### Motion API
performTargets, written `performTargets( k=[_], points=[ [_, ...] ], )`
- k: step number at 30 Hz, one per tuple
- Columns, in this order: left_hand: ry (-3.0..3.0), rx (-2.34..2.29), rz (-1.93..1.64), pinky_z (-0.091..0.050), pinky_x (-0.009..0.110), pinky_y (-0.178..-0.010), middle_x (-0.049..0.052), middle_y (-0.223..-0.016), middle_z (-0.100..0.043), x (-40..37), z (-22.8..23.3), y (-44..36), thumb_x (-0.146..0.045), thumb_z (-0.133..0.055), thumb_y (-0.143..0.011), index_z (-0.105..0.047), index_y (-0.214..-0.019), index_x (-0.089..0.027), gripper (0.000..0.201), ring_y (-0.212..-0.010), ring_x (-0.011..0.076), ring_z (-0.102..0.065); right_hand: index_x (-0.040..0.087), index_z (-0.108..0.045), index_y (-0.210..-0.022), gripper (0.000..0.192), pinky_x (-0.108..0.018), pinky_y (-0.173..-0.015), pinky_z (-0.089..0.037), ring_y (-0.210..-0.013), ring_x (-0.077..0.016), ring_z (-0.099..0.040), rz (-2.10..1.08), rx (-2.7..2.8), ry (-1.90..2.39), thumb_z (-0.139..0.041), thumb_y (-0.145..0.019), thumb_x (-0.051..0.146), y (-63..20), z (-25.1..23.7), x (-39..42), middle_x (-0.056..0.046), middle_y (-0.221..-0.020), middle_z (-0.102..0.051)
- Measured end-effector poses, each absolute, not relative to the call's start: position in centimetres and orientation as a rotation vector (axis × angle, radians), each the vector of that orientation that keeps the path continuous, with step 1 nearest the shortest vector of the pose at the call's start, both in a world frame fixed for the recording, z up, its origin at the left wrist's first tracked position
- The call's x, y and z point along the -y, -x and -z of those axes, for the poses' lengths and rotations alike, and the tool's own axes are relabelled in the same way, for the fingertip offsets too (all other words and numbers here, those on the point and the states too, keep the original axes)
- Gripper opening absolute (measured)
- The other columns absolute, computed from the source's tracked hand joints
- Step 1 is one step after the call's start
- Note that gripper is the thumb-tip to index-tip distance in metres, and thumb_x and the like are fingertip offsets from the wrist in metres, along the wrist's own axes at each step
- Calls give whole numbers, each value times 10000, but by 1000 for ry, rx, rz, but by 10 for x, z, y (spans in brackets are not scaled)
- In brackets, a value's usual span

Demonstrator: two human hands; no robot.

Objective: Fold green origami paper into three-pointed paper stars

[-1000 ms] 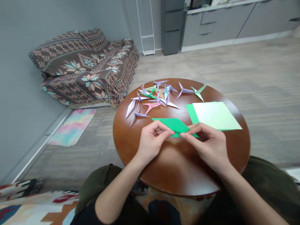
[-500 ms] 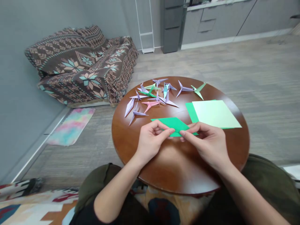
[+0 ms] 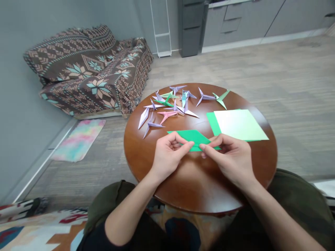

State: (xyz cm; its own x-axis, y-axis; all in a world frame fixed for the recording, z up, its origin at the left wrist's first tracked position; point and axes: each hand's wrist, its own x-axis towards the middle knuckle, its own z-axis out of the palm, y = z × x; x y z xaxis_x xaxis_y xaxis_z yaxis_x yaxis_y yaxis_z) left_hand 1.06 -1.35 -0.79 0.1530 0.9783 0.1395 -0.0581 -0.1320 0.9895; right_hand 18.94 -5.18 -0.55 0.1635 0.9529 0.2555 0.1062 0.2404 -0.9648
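Green folded paper (image 3: 193,137) is pinched at its near edge by L hand (image 3: 169,157) & R hand (image 3: 230,157), fingers closed on it, over round wooden table (image 3: 199,184). Paper sheets (image 3: 239,124) lie just R; folded origami pieces (image 3: 172,104) are scattered behind.

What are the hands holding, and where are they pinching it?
Both hands hold the folded green paper lying on the round table. The left hand and right hand each pinch its near edge with thumb and fingertips, close together.

Both hands (image 3: 201,157) pinch a folded green paper (image 3: 192,137) on the round table (image 3: 199,188); paper cranes (image 3: 170,104) beyond.
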Motion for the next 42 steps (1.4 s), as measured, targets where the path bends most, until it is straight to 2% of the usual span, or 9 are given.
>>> performTargets(
  k=[5,9,12,16,20,29,34,39,42],
  points=[
    [-1368,-972,-1228,-478,181,-556,-29,-649,-624,13,7,-11,-301,-895,-772,-618,-719,-165,314,-555,73,-569,212,-684,-751,214,-213,-519,-539,-568,-129,-684,-863,1210,1125,-876,-839,250,-189,10,51,16,-661,-715],
    [-1380,-928,-1279,-570,199,-642,-31,-755,-677,11,10,-9,-277,-884,-791,-629,-897,-198,287,-647,102,-662,239,-759,-994,155,-243,-573,-597,-647,-150,-723,-881,1283,1100,-844,-865,242,-191,14,50,6,-812,-734],
    [-1469,-876,-1285,-599,205,-704,-7,-854,-730,10,13,-7,-251,-849,-836,-678,-1011,-210,248,-741,118,-708,254,-775,-1054,179,-252,-634,-633,-708,-165,-758,-929,1306,1087,-829,-884,251,-192,15,49,-6,-867,-768],
    [-1554,-874,-1293,-601,199,-710,5,-887,-745,11,14,-6,-243,-835,-859,-711,-988,-202,184,-753,117,-711,242,-770,-952,127,-239,-713,-653,-740,-158,-785,-952,1256,1052,-853,-856,235,-192,13,48,4,-861,-784],
    [-1567,-912,-1306,-583,189,-660,9,-867,-747,13,10,-7,-232,-843,-841,-741,-932,-187,143,-694,102,-680,218,-769,-840,122,-235,-654,-653,-662,-155,-770,-941,1212,1066,-884,-818,253,-191,9,48,5,-773,-773],
    [-1508,-971,-1337,-633,274,-764,61,-956,-819,13,4,-7,-263,-841,-833,-820,-940,-191,131,-837,188,-758,228,-791,-847,119,-251,-616,-651,-653,-168,-768,-878,1227,1119,-894,-804,268,-191,8,48,-3,-770,-787],
    [-1607,-1006,-1367,-603,262,-757,51,-893,-816,13,5,-6,-243,-796,-871,-829,-896,-199,60,-824,181,-747,219,-780,-812,136,-279,-610,-644,-629,-179,-750,-865,1229,1152,-891,-798,296,-192,5,47,-13,-732,-779],
    [-1531,-1014,-1285,-540,225,-597,30,-857,-791,14,4,-8,-289,-883,-789,-808,-881,-191,154,-644,126,-664,217,-781,-809,138,-247,-558,-601,-623,-169,-744,-882,1250,1142,-895,-793,293,-191,7,48,-15,-743,-793],
    [-1492,-1066,-1279,-461,211,-506,17,-786,-762,14,2,-10,-280,-891,-770,-790,-813,-180,149,-543,91,-580,211,-756,-769,188,-272,-618,-632,-671,-186,-769,-963,1217,1111,-899,-797,330,-191,7,48,-37,-755,-808]
  ],
)
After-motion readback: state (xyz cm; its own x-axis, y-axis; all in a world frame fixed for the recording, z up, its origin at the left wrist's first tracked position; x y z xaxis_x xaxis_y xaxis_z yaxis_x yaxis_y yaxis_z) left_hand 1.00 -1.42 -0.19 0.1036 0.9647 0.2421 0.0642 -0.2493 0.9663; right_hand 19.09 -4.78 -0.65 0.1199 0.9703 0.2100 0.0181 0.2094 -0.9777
